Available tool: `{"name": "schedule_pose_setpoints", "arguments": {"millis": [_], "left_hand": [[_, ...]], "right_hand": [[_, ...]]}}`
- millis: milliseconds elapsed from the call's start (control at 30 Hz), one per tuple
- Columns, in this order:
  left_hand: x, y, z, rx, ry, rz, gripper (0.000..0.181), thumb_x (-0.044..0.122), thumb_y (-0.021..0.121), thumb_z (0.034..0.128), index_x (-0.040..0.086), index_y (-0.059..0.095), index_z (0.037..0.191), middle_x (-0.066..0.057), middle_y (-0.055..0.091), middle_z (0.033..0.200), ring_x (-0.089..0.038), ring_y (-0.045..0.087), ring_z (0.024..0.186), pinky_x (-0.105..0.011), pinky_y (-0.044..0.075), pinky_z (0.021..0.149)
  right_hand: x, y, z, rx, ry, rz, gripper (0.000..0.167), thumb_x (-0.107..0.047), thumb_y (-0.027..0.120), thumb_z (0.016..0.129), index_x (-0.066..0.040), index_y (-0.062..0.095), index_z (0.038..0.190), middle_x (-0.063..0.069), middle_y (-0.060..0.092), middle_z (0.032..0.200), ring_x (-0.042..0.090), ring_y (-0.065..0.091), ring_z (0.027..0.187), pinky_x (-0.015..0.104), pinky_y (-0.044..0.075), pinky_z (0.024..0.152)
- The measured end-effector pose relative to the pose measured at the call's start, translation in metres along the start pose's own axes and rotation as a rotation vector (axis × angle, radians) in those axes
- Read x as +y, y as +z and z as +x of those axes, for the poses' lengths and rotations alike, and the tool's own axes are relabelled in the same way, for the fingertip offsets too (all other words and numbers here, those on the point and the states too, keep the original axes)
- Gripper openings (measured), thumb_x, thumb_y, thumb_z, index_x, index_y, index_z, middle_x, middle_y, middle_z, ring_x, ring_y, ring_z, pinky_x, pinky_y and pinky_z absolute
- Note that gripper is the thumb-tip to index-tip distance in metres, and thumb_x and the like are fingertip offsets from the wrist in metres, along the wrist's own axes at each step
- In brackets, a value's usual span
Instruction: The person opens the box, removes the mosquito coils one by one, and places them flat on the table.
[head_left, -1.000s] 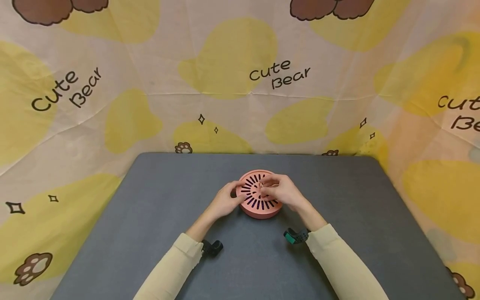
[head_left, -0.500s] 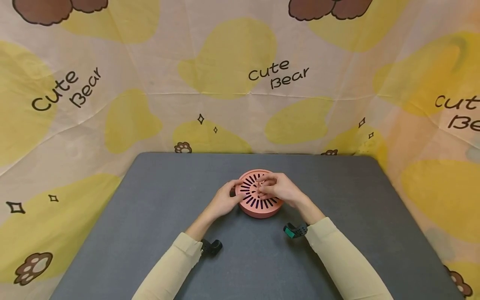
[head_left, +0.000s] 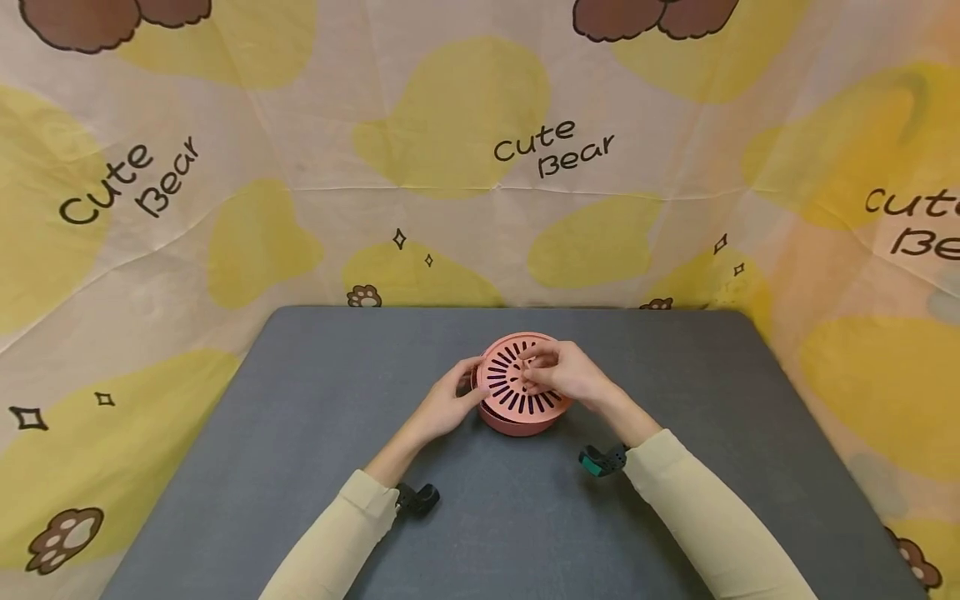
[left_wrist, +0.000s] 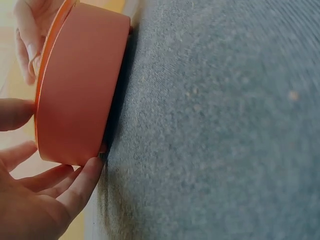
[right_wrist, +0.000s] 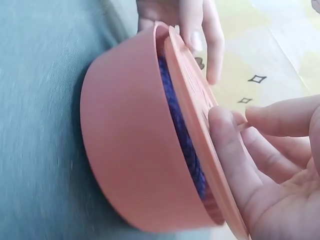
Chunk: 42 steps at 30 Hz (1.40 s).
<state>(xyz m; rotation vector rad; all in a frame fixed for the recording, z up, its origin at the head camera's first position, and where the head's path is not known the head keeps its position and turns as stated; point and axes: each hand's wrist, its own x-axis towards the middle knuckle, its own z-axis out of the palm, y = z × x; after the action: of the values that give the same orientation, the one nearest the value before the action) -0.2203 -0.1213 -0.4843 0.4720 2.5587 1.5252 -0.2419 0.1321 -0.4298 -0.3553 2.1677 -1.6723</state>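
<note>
A round pink box (head_left: 519, 428) stands on the table, its pink lid (head_left: 491, 390) slotted in a ring of rays. In the right wrist view the lid is tilted up off the box, higher on the right hand's side. Through the gap shows something blue-purple with a ridged, coiled look (right_wrist: 183, 135). My right hand (head_left: 573, 372) pinches a small raised piece at the lid's middle between thumb and fingers. My left hand (head_left: 447, 403) holds the box's left side, fingers against the wall (left_wrist: 82, 90) and one digit at the lid's edge. Its fingertips are partly hidden in the head view.
The grey table (head_left: 375, 358) surrounds the box on every side. Behind it hangs a patterned cloth (head_left: 457, 125) with yellow patches and lettering. Dark bands (head_left: 602, 460) sit at both wrists, below the light sleeves (head_left: 705, 508).
The lid has come up from its seat on the box, tilting and shifting slightly to the right with my right hand. My left hand stays at the box's left side.
</note>
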Motion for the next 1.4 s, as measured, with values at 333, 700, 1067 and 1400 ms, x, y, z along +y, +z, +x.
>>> {"name": "schedule_pose_setpoints", "arguments": {"millis": [333, 700, 1067, 1400], "left_hand": [[-0.006, 0.000, -0.002, 0.011, -0.015, 0.049, 0.049, 0.023, 0.066, 0.0995, 0.012, 0.053, 0.145, -0.014, 0.051, 0.148, -0.035, 0.052, 0.134, -0.054, 0.040, 0.110], [-0.008, -0.001, -0.003, 0.001, -0.017, 0.048, 0.052, 0.026, 0.066, 0.1001, 0.011, 0.051, 0.148, -0.014, 0.050, 0.149, -0.033, 0.053, 0.132, -0.052, 0.041, 0.109], [-0.007, 0.000, -0.003, -0.016, -0.007, 0.050, 0.053, 0.027, 0.066, 0.0999, 0.011, 0.051, 0.148, -0.013, 0.051, 0.148, -0.032, 0.053, 0.133, -0.052, 0.040, 0.110], [-0.005, 0.001, -0.004, -0.008, -0.004, 0.030, 0.052, 0.025, 0.066, 0.1001, 0.010, 0.050, 0.148, -0.014, 0.051, 0.148, -0.032, 0.053, 0.133, -0.051, 0.041, 0.110]], "right_hand": [[-0.001, -0.027, -0.010, 0.054, -0.008, -0.068, 0.040, -0.005, 0.064, 0.099, 0.006, 0.057, 0.137, 0.025, 0.067, 0.110, 0.028, 0.074, 0.087, 0.045, 0.059, 0.081], [0.005, -0.066, -0.018, 0.131, -0.008, -0.105, 0.041, -0.006, 0.063, 0.100, 0.007, 0.055, 0.138, 0.028, 0.066, 0.111, 0.027, 0.074, 0.088, 0.043, 0.060, 0.080], [0.006, -0.101, -0.027, 0.247, -0.006, -0.100, 0.043, -0.008, 0.062, 0.101, 0.009, 0.052, 0.140, 0.033, 0.062, 0.121, 0.023, 0.075, 0.088, 0.045, 0.059, 0.082], [0.029, -0.120, -0.018, 0.394, 0.012, -0.014, 0.049, -0.012, 0.064, 0.101, 0.007, 0.049, 0.143, 0.031, 0.060, 0.122, 0.013, 0.075, 0.083, 0.040, 0.058, 0.082]]}}
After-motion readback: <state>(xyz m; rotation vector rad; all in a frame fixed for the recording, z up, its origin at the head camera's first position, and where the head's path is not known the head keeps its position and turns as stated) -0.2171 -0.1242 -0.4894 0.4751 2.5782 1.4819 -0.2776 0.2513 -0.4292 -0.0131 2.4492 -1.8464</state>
